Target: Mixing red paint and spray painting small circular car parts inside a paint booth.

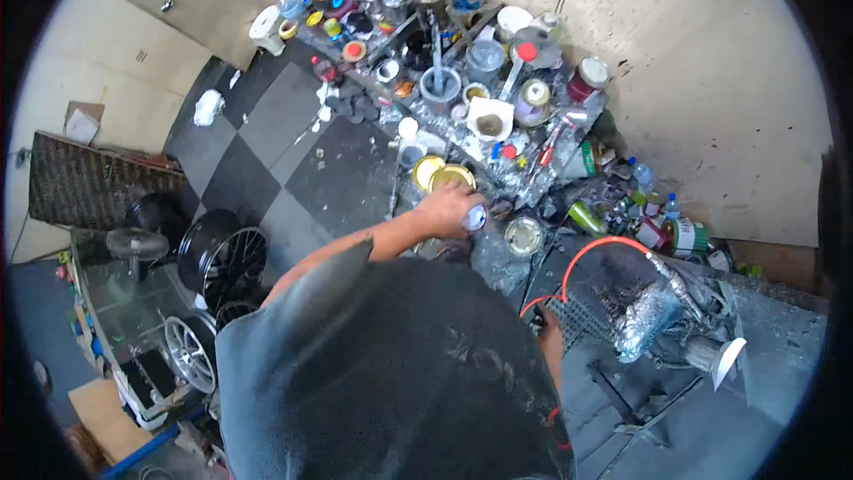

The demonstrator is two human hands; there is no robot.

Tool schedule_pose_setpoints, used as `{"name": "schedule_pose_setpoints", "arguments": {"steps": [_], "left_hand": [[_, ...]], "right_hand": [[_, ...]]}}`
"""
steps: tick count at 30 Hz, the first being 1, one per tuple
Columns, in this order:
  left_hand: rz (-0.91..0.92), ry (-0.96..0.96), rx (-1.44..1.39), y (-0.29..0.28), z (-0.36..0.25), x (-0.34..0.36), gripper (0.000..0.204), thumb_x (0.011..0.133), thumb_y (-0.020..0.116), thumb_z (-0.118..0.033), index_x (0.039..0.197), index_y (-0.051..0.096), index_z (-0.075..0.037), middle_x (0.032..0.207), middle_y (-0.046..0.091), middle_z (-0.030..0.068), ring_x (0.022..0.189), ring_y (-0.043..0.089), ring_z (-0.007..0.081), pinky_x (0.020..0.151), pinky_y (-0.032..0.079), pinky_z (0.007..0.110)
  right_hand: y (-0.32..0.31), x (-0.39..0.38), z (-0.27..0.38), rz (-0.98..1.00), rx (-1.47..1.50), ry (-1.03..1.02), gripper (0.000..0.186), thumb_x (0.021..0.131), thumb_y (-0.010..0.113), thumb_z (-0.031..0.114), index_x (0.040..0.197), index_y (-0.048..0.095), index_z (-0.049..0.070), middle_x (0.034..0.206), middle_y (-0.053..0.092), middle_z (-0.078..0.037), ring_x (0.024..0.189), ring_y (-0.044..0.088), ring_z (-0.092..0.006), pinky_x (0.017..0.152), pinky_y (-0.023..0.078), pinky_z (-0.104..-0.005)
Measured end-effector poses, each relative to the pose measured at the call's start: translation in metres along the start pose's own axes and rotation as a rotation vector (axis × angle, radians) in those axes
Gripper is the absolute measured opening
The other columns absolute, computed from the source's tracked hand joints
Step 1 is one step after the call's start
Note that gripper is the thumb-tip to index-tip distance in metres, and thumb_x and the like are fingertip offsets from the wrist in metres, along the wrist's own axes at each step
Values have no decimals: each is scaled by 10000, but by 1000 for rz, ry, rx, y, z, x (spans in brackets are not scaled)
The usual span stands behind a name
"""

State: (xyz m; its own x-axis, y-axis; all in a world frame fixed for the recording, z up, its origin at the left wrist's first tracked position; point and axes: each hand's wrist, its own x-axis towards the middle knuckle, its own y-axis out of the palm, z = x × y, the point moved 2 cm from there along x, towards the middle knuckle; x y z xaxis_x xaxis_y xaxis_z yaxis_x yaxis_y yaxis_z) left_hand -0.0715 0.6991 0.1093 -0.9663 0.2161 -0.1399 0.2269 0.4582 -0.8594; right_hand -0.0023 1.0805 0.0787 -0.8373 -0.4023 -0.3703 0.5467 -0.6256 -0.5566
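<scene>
Our left hand (450, 208) should go gently by the gold tin (450, 177). Its fingers' grip, and our right hand's (551, 336), we can't tell.

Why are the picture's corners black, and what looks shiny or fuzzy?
In the head view, the wide fisheye lens leaves a dark, rounded border; in the head view, bright glints show on the crumpled silvery wrapping; also in the head view, the left hand looks a bit soft, its fine details hard to see.
</scene>
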Motion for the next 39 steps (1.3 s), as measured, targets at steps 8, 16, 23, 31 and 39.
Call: {"name": "schedule_pose_setpoints", "arguments": {"steps": [8,16,23,31,39], "left_hand": [[29,-415,63,72,58,-99,679,603,797,-422,1183,615,-120,1057,630,167,1031,589,349,912,481,432],[227,-1039,173,100,74,-274,698,626,799,-438,1217,591,-130,1187,577,137,1137,552,328,942,468,441],[127,-1128,197,61,70,-285,715,651,798,-459,1257,573,-155,1223,566,116,1195,522,311,987,444,439],[-261,-896,228,-27,158,-184,710,615,830,-342,1237,559,-134,1213,560,123,1151,527,334,960,443,465],[-664,-537,223,-166,311,-32,703,589,808,-245,1236,562,-124,1176,576,141,1098,544,356,938,448,451]], "right_hand": [[9,-13,-27,190,146,202,530,817,701,122,1320,540,68,1132,658,-166,969,655,-257,842,509,-357],[-24,-14,-46,124,-56,110,556,772,772,221,1242,578,-2,1111,666,-201,995,660,-321,861,517,-386],[-12,-12,-59,152,-170,171,566,796,748,261,1264,554,8,1113,659,-220,1005,651,-348,864,509,-411],[53,-2,-52,284,-70,199,542,792,752,276,1227,574,7,1118,655,-224,975,658,-360,830,516,-417],[76,48,24,100,-57,366,522,823,722,237,1259,568,-6,1060,683,-185,920,678,-273,809,524,-361]]}}
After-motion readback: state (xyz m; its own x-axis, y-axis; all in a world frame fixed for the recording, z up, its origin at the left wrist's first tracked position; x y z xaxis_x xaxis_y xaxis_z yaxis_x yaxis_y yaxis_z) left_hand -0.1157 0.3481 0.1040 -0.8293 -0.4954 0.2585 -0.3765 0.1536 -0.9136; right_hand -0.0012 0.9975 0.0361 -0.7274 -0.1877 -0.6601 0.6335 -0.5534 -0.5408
